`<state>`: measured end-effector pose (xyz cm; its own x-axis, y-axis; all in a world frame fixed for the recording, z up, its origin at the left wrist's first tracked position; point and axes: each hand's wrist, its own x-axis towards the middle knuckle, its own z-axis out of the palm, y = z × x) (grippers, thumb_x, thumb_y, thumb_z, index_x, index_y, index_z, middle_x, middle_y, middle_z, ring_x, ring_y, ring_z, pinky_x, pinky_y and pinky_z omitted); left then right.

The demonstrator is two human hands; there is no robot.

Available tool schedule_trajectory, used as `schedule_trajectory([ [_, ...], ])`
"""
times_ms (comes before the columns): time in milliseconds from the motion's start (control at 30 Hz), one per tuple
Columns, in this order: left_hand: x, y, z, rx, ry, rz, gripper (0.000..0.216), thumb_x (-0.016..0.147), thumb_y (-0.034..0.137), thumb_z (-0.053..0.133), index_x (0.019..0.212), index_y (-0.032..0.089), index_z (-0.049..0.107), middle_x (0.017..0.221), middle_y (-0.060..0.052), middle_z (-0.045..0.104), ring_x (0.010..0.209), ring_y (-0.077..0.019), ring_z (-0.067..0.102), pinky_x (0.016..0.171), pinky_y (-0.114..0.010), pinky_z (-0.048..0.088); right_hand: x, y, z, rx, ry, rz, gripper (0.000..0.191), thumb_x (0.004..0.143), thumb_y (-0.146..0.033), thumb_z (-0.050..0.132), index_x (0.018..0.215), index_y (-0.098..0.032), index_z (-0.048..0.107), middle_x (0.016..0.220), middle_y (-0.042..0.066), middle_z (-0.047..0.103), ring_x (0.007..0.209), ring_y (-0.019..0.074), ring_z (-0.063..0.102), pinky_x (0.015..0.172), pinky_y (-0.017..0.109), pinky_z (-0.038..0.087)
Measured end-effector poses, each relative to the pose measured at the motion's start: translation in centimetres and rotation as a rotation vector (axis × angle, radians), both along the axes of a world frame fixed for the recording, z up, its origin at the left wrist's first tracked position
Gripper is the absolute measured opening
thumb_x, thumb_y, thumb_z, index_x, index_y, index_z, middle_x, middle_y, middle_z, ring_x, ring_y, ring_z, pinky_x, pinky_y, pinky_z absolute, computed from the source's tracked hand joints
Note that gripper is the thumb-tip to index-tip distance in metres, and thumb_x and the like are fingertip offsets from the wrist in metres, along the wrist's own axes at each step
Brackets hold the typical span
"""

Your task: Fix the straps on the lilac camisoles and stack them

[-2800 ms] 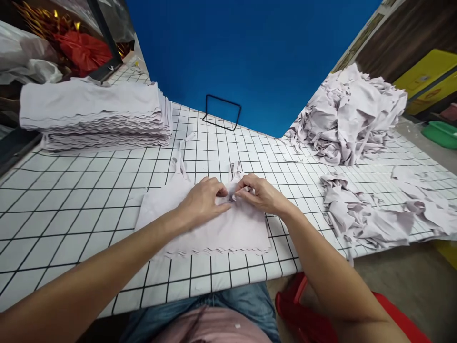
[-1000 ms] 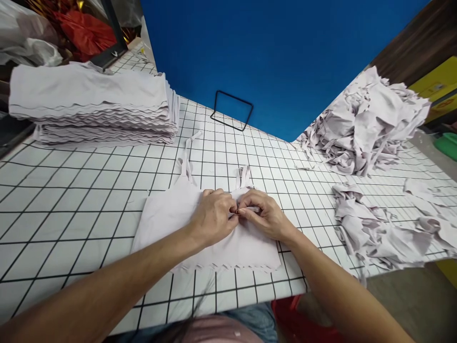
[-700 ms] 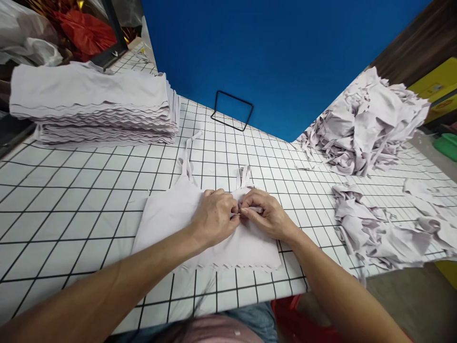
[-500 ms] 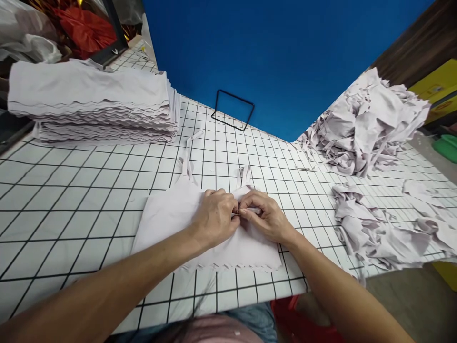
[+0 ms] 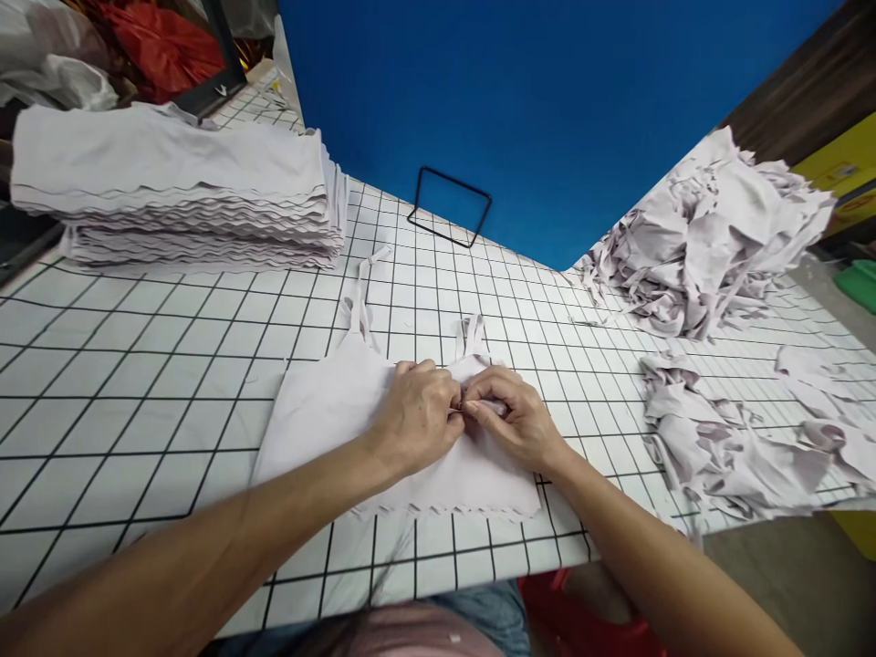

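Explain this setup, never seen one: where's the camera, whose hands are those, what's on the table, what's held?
There is no robot here. One camera, worn on a person's head, looks forward and down at their own bare left hand and right hand. On the grid-patterned tabletop lie a neat fabric stack to the left and a crumpled heap to the right. A blue panel stands beyond. Both hands pinch a pale strappy garment near its top edge; the detail between the fingertips is too small to tell.
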<state>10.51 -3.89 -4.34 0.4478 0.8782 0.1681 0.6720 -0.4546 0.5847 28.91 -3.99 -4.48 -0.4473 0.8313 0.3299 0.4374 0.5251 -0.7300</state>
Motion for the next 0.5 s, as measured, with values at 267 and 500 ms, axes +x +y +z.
schedule_trajectory([
  [267,-0.02,0.03,-0.02,-0.015,-0.002,-0.007,0.010,0.073,0.013,0.057,0.064,0.017,0.057,0.072,-0.001,0.066,0.080,-0.0204,0.055,0.079,-0.041,0.038,0.12,-0.03,-0.23,0.045,-0.065,0.018,0.007,0.091,-0.021,0.058,0.085,-0.022,0.060,0.082,0.002,0.065,0.081,0.0191,0.059,0.080,0.044,0.046],
  [500,-0.01,0.00,-0.08,-0.017,0.001,-0.005,0.011,0.072,0.012,0.057,0.062,0.017,0.056,0.071,-0.001,0.065,0.081,-0.0205,0.055,0.078,-0.040,0.038,-0.06,-0.21,-0.22,0.015,-0.026,-0.002,0.006,0.092,-0.021,0.059,0.086,-0.022,0.061,0.087,0.003,0.065,0.084,0.0185,0.061,0.082,0.042,0.048],
])
